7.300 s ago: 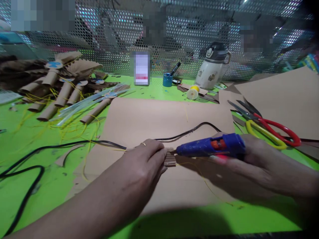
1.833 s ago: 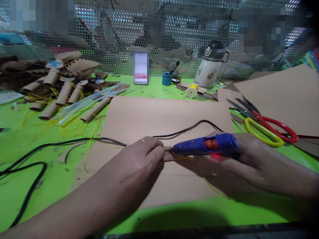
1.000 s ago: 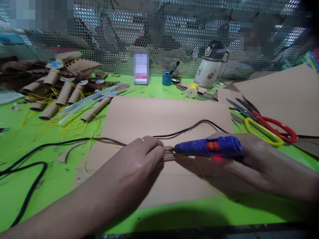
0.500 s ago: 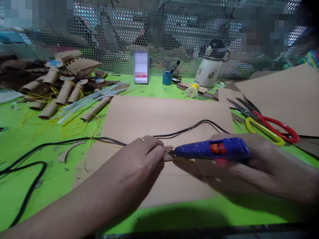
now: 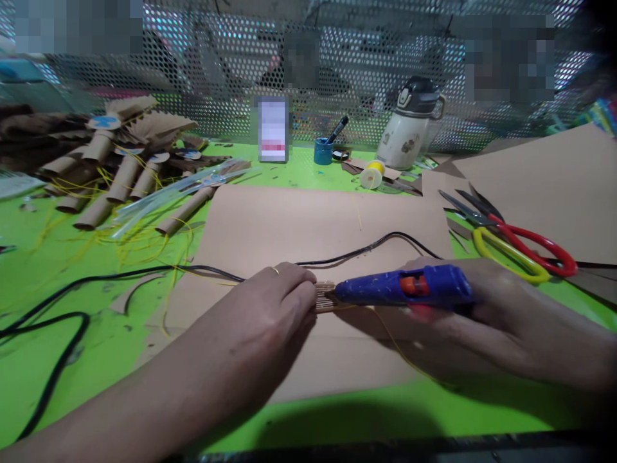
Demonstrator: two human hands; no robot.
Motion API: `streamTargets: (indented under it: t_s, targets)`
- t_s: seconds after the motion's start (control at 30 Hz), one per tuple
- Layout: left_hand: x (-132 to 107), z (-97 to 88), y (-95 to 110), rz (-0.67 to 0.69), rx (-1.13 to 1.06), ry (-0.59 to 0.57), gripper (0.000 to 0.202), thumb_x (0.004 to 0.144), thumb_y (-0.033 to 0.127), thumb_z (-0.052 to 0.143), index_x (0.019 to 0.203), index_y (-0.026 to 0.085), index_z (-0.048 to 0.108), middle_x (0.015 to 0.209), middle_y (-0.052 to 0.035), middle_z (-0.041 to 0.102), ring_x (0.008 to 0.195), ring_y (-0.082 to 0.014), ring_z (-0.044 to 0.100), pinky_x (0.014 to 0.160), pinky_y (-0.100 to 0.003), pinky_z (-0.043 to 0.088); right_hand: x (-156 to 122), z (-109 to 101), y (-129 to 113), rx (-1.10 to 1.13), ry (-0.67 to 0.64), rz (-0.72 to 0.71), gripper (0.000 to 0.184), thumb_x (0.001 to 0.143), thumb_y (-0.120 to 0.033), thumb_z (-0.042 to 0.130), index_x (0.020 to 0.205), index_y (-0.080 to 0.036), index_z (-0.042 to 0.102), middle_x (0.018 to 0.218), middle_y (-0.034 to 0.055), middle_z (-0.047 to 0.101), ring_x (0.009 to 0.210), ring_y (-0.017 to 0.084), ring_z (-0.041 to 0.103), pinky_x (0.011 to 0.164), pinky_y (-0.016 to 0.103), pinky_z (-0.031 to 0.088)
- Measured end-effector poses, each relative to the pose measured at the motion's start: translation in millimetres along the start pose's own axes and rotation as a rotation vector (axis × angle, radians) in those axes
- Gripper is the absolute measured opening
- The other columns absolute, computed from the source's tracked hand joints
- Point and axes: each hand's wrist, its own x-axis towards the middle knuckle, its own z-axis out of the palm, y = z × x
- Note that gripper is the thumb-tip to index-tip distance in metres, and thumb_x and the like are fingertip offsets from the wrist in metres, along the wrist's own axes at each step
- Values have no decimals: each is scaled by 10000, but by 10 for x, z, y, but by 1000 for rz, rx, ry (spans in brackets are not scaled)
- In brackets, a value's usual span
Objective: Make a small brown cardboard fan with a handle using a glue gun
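My right hand (image 5: 501, 321) is wrapped round a blue glue gun (image 5: 380, 288), whose nozzle points left. The nozzle tip meets the end of a small stack of folded brown paper (image 5: 324, 297) with ridged edges. Closed over the other part of that folded paper is my left hand (image 5: 279, 308), a ring on one finger; it hides most of the piece. Underneath lies a large brown paper sheet (image 5: 289, 218). A thin yellow thread (image 5: 398, 347) runs from the folded paper toward the lower right.
Scissors (image 5: 511, 241) with red and yellow handles lie at right. A black cord (image 5: 120, 275) crosses the sheet. Paper tubes with fans (image 5: 125, 177) pile up at left. Behind stand a phone (image 5: 272, 128), a blue pot (image 5: 322, 152), a thread spool (image 5: 373, 175) and a bottle (image 5: 405, 132).
The glue gun in my right hand has shifted slightly left, its nozzle staying at the folded paper. My left hand stays in place.
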Motion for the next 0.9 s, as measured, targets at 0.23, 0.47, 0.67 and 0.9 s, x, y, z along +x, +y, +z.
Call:
streamTargets:
  t_s: [0.23,0.47,0.67,0.9]
  targets:
    - [6,-12,13,7,0,10,175,867,113,450,969,165,583,949,-101,610,861,-199,588,758,-346,516,-3,-2,-7,-32,23,-1,84,835,-241,514,793,-256,584,791,-28,697,636,157,633,514,232,504]
    - [12,-20,20,21,15,19,199,873,114,443,1011,164,577,966,-104,613,867,-199,592,755,-343,518,5,10,-16,-47,23,21,71,845,-260,535,798,-255,589,728,-47,676,557,135,590,480,224,477]
    - [17,-37,30,-5,-2,4,200,872,114,449,1013,163,582,957,-103,613,869,-201,589,757,-342,516,16,25,-27,-33,36,19,76,834,-245,532,820,-254,606,701,-50,672,551,139,593,495,231,489]
    - [12,-31,29,-19,9,-3,180,870,128,458,982,161,595,957,-101,610,873,-204,586,766,-350,517,11,36,-19,-52,76,-29,101,810,-180,524,778,-263,571,672,-60,644,533,129,568,492,215,475]
